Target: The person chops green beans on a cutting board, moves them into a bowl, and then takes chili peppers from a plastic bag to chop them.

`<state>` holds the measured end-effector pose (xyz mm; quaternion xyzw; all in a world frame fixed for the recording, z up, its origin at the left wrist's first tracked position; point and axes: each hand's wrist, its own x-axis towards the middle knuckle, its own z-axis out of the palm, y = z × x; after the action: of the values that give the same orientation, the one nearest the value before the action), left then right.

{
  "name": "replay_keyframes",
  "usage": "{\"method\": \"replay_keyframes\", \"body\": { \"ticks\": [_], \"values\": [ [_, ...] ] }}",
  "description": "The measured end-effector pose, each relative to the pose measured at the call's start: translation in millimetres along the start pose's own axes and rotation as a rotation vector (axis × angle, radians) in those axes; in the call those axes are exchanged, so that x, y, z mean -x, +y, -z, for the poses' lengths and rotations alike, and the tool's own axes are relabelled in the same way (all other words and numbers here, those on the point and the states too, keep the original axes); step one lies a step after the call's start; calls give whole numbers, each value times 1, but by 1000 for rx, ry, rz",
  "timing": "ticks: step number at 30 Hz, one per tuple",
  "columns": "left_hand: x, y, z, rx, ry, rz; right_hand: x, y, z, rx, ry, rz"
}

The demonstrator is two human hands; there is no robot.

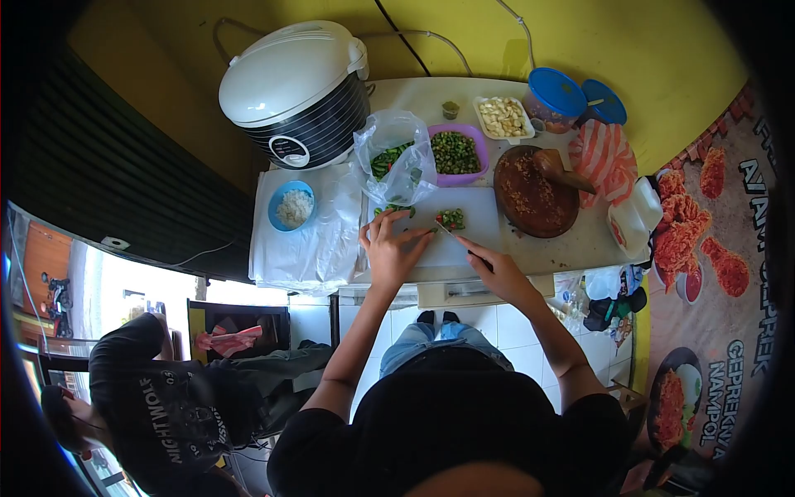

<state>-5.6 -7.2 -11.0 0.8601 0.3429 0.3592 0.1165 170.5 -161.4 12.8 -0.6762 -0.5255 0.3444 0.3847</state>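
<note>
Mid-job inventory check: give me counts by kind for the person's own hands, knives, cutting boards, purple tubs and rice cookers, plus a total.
Hands: 2 (left hand, right hand)
Knife: 1
Cutting board: 1
Purple tub: 1
Rice cooker: 1
Total: 6

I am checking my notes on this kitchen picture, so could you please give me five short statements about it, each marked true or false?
1. The right hand holds a knife. True.
2. The white rice is in the purple tub. False: it is in the blue bowl.
3. Chopped green and red pieces lie on the white cutting board. True.
4. The left hand is inside the clear plastic bag. False: it is over the white cutting board.
5. The pestle lies partly over the round brown mortar. True.
</note>
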Motion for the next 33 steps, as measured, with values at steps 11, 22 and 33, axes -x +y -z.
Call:
{"method": "replay_keyframes", "body": {
  "ticks": [11, 22, 33],
  "values": [
    [4, -1, -1, 15, 4, 21, 11, -7, -4, 2, -39, -3],
    [5, -1, -1, 16, -1, 9, 13, 5, -12, 36, -19, 43],
    [3, 0, -1, 31, -14, 67, 12, -17, -8, 17, -65, -97]
  ]
}}
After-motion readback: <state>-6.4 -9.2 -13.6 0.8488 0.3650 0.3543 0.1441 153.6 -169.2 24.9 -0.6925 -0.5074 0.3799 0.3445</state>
